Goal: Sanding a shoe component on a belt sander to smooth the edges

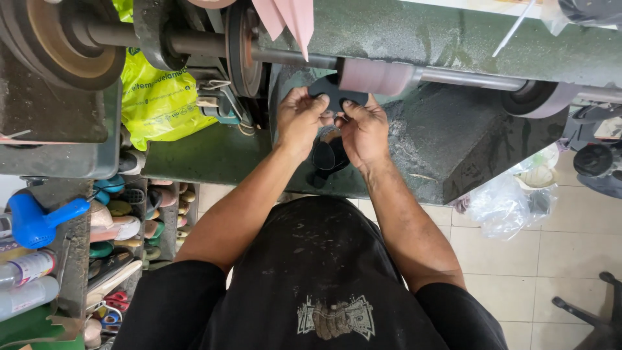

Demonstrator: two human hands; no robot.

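The green grinding machine [453,129] carries a long shaft with a pink sanding drum [379,76]. Just beneath the drum, a flat black rubber piece [332,94] sits between left hand [299,120] and right hand [364,129], each grip pinching one edge.

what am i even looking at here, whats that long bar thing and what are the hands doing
This is one picture from a camera worn on a person's head, looking down past their dark apron at their own two bare hands. The left hand and right hand together hold a flat black piece up against a pinkish sanding drum. That drum sits on a long metal shaft running across a green machine, with other wheels mounted further left. On the left are a yellow-green bag, a blue hair dryer, bottles and shelves of shoe parts. A clear plastic bag lies on the tiled floor at right.
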